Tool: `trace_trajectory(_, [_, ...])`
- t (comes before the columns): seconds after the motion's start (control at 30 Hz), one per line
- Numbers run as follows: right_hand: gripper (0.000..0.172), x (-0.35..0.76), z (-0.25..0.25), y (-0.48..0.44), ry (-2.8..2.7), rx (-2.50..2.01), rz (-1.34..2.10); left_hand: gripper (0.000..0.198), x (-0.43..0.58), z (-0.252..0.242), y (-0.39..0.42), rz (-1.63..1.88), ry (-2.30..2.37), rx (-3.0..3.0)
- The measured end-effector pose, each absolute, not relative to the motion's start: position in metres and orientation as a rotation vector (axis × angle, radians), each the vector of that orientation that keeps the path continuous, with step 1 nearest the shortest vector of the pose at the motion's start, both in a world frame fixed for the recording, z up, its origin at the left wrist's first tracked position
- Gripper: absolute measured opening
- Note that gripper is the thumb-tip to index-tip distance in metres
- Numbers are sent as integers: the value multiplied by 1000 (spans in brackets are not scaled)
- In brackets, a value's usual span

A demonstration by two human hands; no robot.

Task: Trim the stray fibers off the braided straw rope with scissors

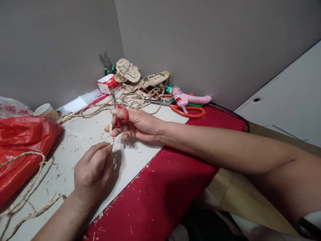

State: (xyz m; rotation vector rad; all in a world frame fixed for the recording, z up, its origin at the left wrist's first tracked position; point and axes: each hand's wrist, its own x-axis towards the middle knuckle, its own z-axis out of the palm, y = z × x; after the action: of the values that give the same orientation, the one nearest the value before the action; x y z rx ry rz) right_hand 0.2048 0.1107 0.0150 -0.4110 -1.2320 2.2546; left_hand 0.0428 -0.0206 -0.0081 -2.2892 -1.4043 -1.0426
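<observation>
- Left fingers clamped together on a short run of cord (pixel 111 137); left hand (pixel 93 169) low over the white sheet (pixel 136 160).
- Right hand (pixel 140 125): thumb and some fingers closed round the handles of the red scissors (pixel 114 99), remaining fingertips apart from each other at the cord's upper end. Can't tell if they grip it or just touch.
- Cord bridges the two hands; blades point away from it, toward the box (pixel 106 83).
- To handle it well, I'd say: pinch close to the working end, keep that bit taut, don't let the plait untwist. Blades clear of left fingertips; turn them in only for a cut.
- Left: loose cord (pixel 48 205) beside the red bag (pixel 23 144); worth keeping slack, no snags.
- Far side: cord pile (pixel 156 80), glue gun (pixel 189 98), orange scissors (pixel 193 116).
- Scraps litter sheet and red cloth (pixel 141 197).
</observation>
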Motion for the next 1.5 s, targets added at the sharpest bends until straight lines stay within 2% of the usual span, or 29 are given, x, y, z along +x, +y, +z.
trace_trajectory(0.07, [34,204,14,111,-1219,-381,2282,15,47,-7,-19,-1191,-1577,-2319])
trace_trajectory(0.13, [34,203,12,109,-1243,-333,2312,4,51,-5,-17,-1487,-1897,-2238])
trace_trajectory(0.17, [34,202,11,108,-1259,-304,2325,4,53,-4,-16,-1689,-2081,-2140])
trace_trajectory(0.3, [35,202,9,106,-1275,-229,2313,28,57,0,-10,-2429,-2566,-1769])
trace_trajectory(0.37, [34,203,9,107,-1265,-220,2296,32,57,0,-8,-2603,-2670,-1728])
trace_trajectory(0.43, [33,203,9,108,-1250,-214,2304,26,56,0,-7,-2685,-2713,-1713])
trace_trajectory(0.73, [29,202,6,114,-1141,-299,2367,20,57,5,-13,-2577,-2577,-1766])
trace_trajectory(1.03, [33,202,5,113,-1312,-295,2301,26,56,5,-10,-2648,-2757,-1593])
trace_trajectory(1.5, [41,205,7,105,-1536,-267,2151,21,61,5,-18,-2145,-2467,-1750])
